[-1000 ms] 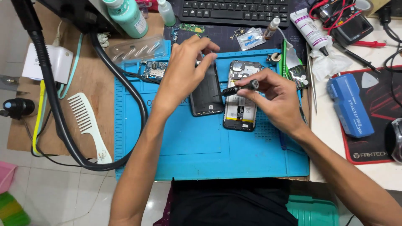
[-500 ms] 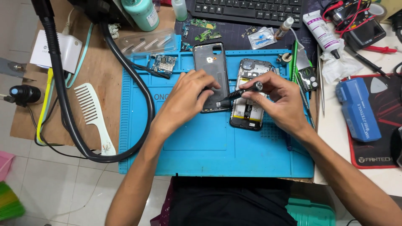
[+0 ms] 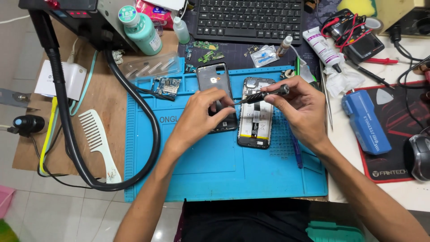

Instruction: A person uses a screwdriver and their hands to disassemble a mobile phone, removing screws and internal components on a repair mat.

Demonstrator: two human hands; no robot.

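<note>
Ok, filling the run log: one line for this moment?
left hand on tool tip | right hand holds screwdriver | above opened phone | blue mat

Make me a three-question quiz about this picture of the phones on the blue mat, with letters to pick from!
1. Where does the white plastic comb lie?
A. on the brown board left of the blue rubber mat
B. on the black keyboard
C. on the red and black pad

2. How many hands are on the small black screwdriver?
A. none
B. one
C. two

3. How is the opened phone with its pale battery showing?
A. standing upright
C. lying flat with its back off
B. shut in a box

Answers: 1 A, the comb rests beside the mat's left edge. 2 C, the right hand grips the handle and the left hand pinches the tip. 3 C, its insides face up.
</note>
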